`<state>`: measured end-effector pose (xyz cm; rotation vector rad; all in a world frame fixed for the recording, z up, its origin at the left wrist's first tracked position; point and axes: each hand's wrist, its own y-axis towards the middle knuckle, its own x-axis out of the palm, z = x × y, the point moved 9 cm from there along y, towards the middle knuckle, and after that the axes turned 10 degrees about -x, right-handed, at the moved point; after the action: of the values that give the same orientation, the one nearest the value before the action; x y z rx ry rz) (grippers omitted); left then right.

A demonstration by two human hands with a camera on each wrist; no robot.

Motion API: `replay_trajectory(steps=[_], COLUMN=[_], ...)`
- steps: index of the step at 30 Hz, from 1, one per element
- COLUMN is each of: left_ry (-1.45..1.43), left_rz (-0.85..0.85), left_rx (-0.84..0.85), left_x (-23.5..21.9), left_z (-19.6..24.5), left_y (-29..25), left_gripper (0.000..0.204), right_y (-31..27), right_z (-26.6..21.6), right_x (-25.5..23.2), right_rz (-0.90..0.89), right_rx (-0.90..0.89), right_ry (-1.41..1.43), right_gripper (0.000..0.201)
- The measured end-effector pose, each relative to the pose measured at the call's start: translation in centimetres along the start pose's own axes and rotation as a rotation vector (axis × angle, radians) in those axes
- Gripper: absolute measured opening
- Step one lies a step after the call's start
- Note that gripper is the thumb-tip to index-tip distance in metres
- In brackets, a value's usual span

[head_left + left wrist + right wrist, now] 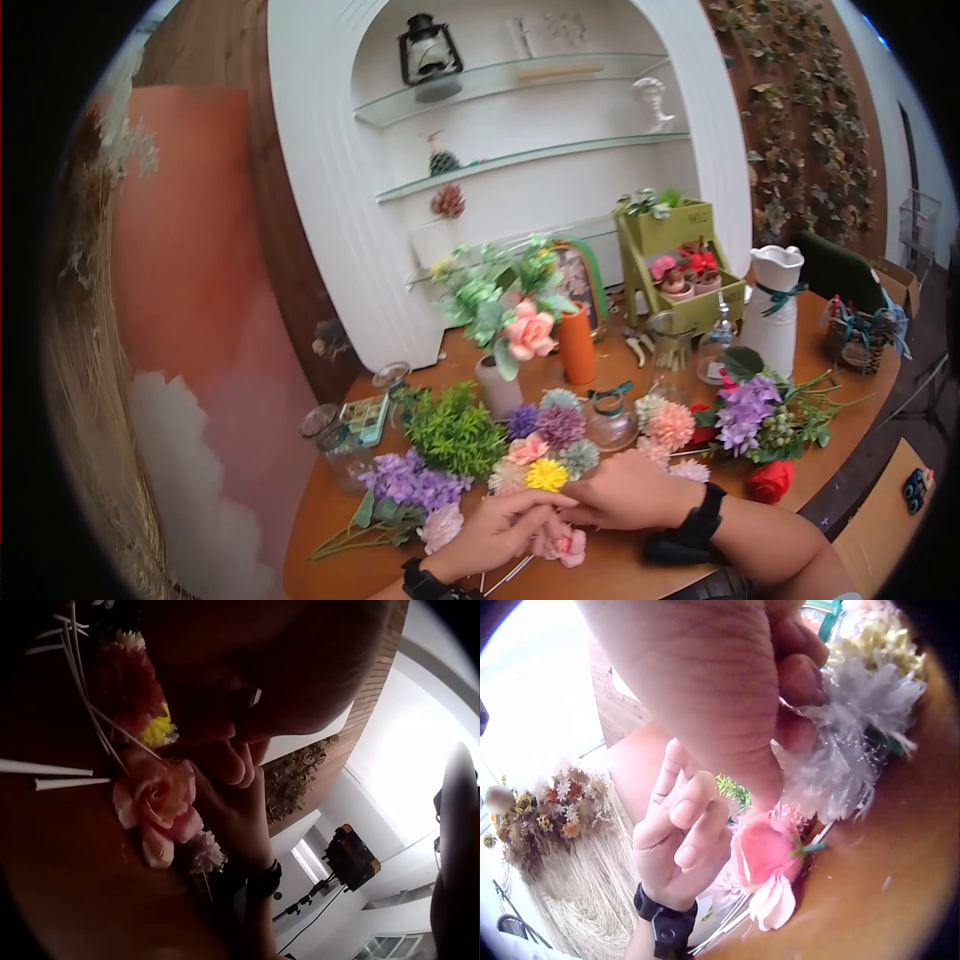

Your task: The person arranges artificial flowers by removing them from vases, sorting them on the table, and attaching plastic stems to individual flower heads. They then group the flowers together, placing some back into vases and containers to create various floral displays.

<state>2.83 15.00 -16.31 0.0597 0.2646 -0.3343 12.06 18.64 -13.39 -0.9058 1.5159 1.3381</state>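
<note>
My left hand (510, 525) and right hand (630, 490) meet over the front of the table. Seen from the right wrist, the left hand (679, 840) has loosely bent fingers, with nothing visible in them. The right fingers (799, 679) curl in beside the thumb; I cannot tell whether they pinch something small. Just below both hands is a pink rose (157, 791) with a short green base, overlapped by the right thumb in the right wrist view. A yellow flower (545, 475) and a pale grey-blue flower (580, 458) lie right behind the fingers.
White sticks (67, 769) lie near the rose. Purple blooms (415, 480), a bushy green plant (455, 430) and a glass jar (335, 445) crowd the left. Behind stand a vase of roses (497, 388), an orange vase (577, 345) and a round glass bottle (610, 425). A red rose (770, 482) lies right.
</note>
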Motion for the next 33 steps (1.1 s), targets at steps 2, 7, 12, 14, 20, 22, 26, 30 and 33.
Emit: replay_trajectory(steps=[2, 7, 12, 14, 20, 22, 26, 30, 33], left_ry=[-0.027, -0.098, -0.067, -0.086, -0.090, -0.090, -0.113, -0.074, -0.107], left_rz=[-0.048, -0.120, -0.120, -0.118, 0.022, 0.027, 0.049, 0.047, 0.049], left_rx=[-0.045, -0.071, -0.071, -0.097, -0.185, -0.180, -0.168, -0.175, -0.186], left_x=[0.5, 1.4, 1.3, 1.2, 0.4, 0.3, 0.1, 0.2, 0.3], left_z=[0.0, -0.4, 0.3, 0.4, -0.1, -0.5, -0.6, -0.2, -0.3], left_y=[-0.1, 0.0, -0.2, -0.2, -0.3, -0.2, -0.2, -0.3, -0.3], left_gripper=[0.027, 0.026, 0.027, 0.027, 0.024, 0.024, 0.023, 0.023, 0.022], right_y=[-0.1, 0.0, 0.1, 0.2, 0.1, 0.1, 0.1, 0.0, 0.0], right_z=[0.4, 0.7, 0.6, 0.4, 1.0, 1.2, 1.1, 1.1, 1.1], right_x=[0.4, 1.0, 0.7, 0.3, 0.7, 1.4, 1.2, 1.5, 1.6], right_rz=[0.024, 0.025, 0.050, 0.014, 0.086, 0.043, 0.019, 0.033, 0.031], right_rx=[0.000, -0.003, 0.006, 0.050, 0.045, 0.029, 0.037, 0.029, 0.029], right_ry=[0.002, 0.033, 0.027, 0.071, 0.143, 0.106, 0.094, 0.109, 0.113], right_gripper=[0.022, 0.017, 0.022, 0.021, 0.017, 0.016, 0.016, 0.016, 0.016])
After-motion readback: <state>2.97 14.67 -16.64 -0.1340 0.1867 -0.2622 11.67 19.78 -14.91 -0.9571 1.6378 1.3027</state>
